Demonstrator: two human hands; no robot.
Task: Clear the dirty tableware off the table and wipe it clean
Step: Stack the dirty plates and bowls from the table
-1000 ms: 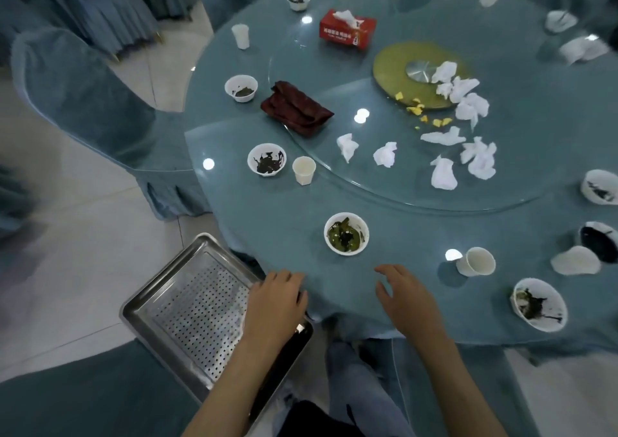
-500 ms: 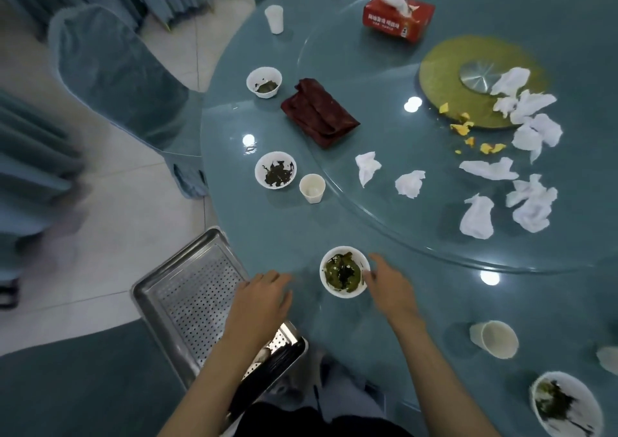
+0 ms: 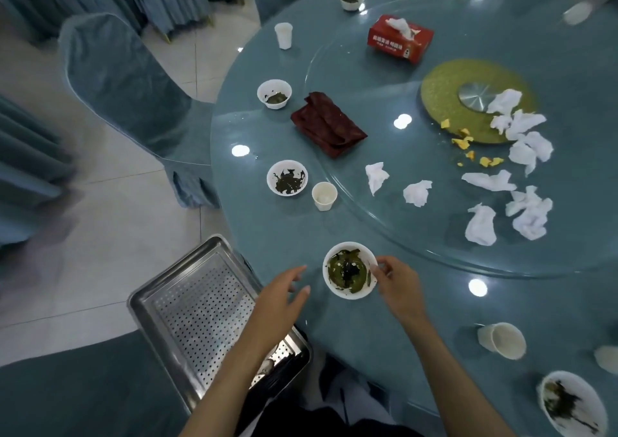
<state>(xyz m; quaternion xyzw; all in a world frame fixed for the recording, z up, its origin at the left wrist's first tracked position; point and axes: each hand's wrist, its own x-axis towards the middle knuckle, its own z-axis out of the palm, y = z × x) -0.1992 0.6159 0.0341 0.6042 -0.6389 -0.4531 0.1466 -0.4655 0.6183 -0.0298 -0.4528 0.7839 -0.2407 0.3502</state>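
Head view: small white round bowl (image 3: 349, 270), smeared with dark green leftovers, sits at the near edge of the blue round tabletop (image 3: 284, 236), just right of the perforated steel tray (image 3: 200, 306). Of the hands, the right hand (image 3: 399, 289) pinches its right rim. The left hand (image 3: 281, 297) hovers just left, fingers loosely spread, holding nothing. Judged light, rigid, breakable, probably greasy inside; best taken by the outer rim and kept level.

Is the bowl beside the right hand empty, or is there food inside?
Not empty: the bowl holds dark green leftovers, smeared over its bottom.
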